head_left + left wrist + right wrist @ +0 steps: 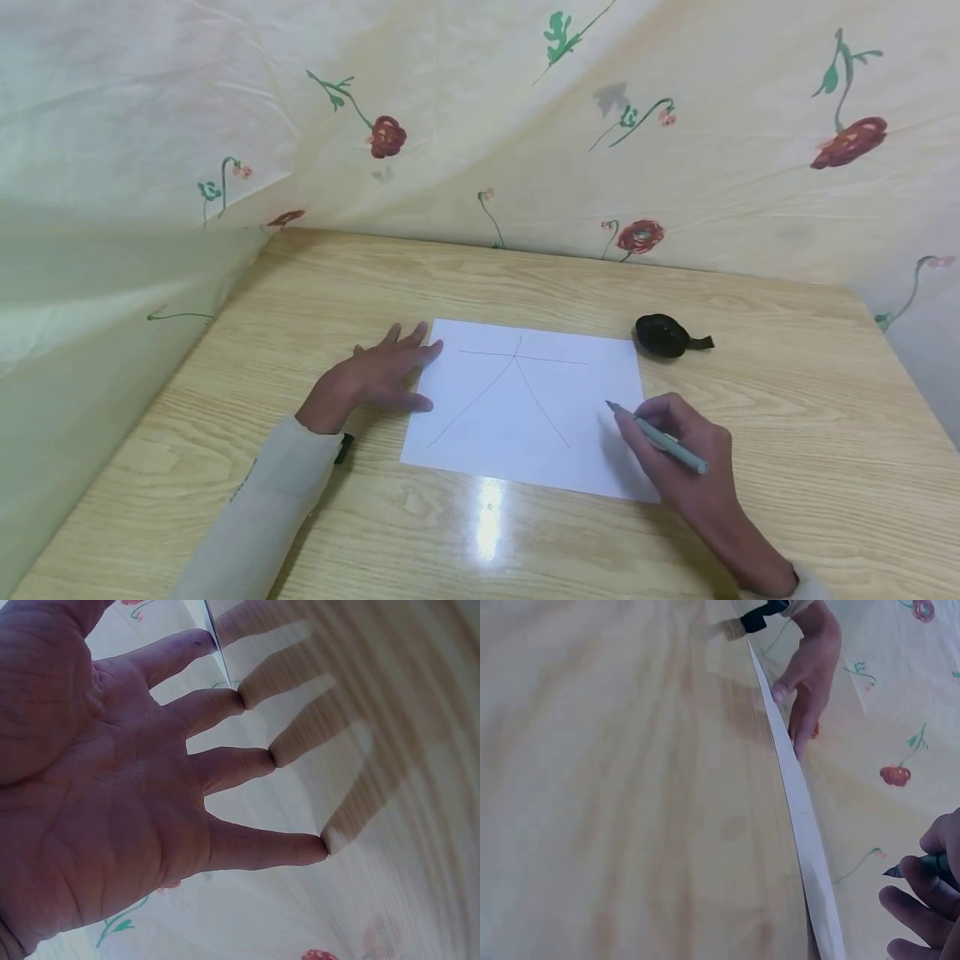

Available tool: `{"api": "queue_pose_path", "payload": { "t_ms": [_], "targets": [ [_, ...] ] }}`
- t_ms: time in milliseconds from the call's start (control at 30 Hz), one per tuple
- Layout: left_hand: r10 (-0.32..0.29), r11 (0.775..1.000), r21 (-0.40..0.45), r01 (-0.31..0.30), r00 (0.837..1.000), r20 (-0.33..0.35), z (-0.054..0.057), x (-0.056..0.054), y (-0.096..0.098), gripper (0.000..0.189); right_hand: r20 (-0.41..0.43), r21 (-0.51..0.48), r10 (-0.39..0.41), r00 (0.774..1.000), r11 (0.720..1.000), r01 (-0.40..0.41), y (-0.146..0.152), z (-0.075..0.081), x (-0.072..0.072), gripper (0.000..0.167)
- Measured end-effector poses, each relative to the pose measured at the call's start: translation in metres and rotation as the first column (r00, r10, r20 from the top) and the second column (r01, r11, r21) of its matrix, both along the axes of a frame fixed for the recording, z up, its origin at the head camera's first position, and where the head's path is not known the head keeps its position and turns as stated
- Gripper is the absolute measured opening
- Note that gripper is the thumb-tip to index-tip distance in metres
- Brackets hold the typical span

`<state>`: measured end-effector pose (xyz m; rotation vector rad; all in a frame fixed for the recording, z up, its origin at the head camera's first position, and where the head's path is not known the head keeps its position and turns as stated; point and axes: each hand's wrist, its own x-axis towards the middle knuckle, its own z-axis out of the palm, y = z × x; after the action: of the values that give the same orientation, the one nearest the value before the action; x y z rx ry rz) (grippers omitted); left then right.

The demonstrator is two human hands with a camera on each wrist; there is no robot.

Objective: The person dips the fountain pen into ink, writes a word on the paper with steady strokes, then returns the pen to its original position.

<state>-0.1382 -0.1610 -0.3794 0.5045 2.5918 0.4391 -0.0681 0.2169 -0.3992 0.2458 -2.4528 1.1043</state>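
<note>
A white sheet of paper (480, 425) lies on the table, with thin lines on it: a near-level stroke crossed near its middle by a short upright one, and two long strokes spreading down from the crossing. My left hand (386, 371) is spread at the sheet's left edge, fingertips on the paper and table. In the left wrist view, the fingers of that left hand (142, 772) stand straight and apart. Over the sheet's right side, my right hand (686, 454) pinches a grey-green pen (678, 454). Its dark tip points up and left, and in the right wrist view the pen tip (892, 871) shows above the paper.
Behind the sheet's upper right corner sits a small black bowl-shaped thing with a short handle (663, 336). The wood-grain table (375, 533) reaches back to a cream cloth (465, 108) with printed flowers. Light glares off the tabletop below the paper.
</note>
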Motion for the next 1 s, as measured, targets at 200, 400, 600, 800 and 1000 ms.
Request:
{"api": "queue_pose_path", "payload": {
  "t_ms": [200,400,600,800,1000],
  "targets": [
    [-0.001,1.000,-0.001,0.001,1.000,-0.002,0.000,0.000,0.002,0.086,-0.103,-0.049,-0.016,0.995,0.999,0.010,0.010,0.001,-0.010,0.021],
    [-0.002,1.000,-0.008,0.002,1.000,-0.009,0.000,0.000,0.003,0.087,-0.337,-0.213,0.044,0.940,0.969,-0.122,0.021,0.001,-0.027,0.019],
    [0.003,1.000,-0.009,-0.003,1.000,-0.010,-0.002,0.001,0.003,0.087,-0.507,-0.337,-0.004,0.862,0.921,-0.194,0.021,0.014,-0.036,0.018],
    [-0.003,1.000,-0.004,0.002,1.000,-0.016,-0.002,0.002,0.002,0.086,-0.524,-0.377,-0.089,0.847,0.916,-0.138,0.031,0.014,-0.045,0.021],
    [-0.004,1.000,-0.007,0.004,1.000,-0.024,-0.002,0.003,0.003,0.086,-0.388,-0.218,-0.170,0.906,0.972,0.089,0.060,-0.004,-0.058,0.024]
  ]
}}
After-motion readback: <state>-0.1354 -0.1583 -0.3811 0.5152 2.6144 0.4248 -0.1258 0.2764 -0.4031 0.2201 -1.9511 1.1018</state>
